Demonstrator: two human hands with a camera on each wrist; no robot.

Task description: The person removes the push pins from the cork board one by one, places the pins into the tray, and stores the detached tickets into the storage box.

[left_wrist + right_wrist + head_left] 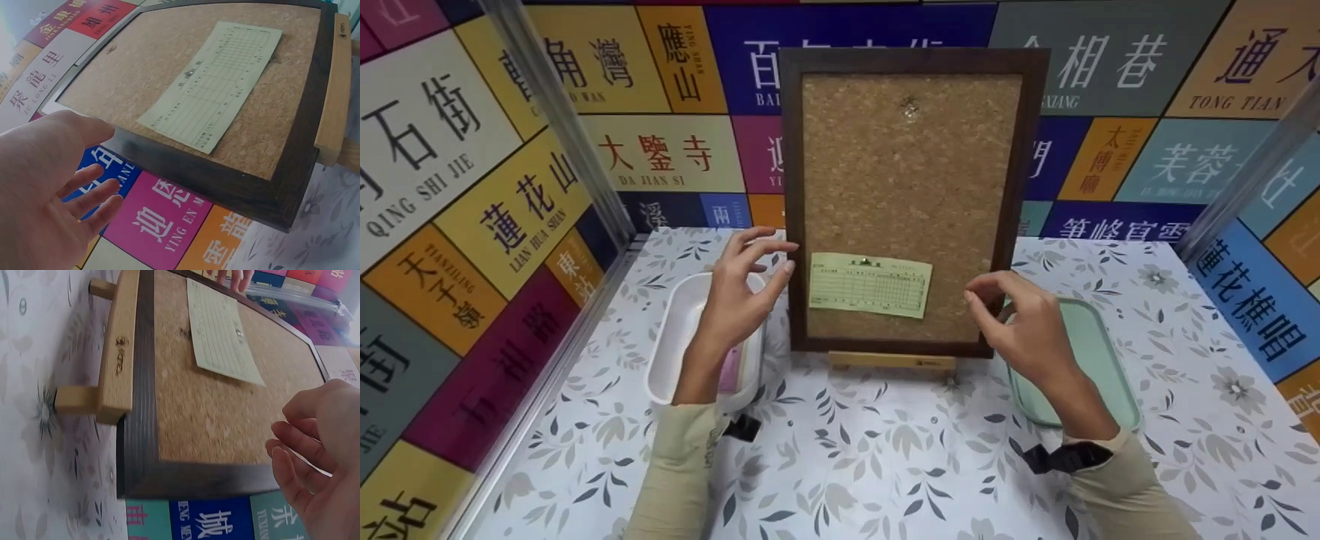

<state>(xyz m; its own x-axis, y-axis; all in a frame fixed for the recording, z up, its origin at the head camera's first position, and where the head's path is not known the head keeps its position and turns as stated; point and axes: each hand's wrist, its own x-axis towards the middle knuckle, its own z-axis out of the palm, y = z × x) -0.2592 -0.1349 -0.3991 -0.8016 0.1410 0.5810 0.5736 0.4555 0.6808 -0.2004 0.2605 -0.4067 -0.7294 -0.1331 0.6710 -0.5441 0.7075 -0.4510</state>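
Observation:
A cork board in a dark wooden frame stands upright on a small light-wood stand. Low on the cork hangs a pale green printed form, fixed by a small pin at its top edge; its lower edge stands slightly off the cork in the right wrist view. My left hand is beside the frame's left side, fingers spread and holding nothing. At the lower right of the frame hovers my right hand, its fingers loosely bent with thumb and forefinger close together; nothing shows between them in the right wrist view.
Behind my left forearm lies a white tray with a pink item inside. A green tray sits under my right hand. The table has a leaf-patterned cover. Colourful printed panels enclose the back and sides.

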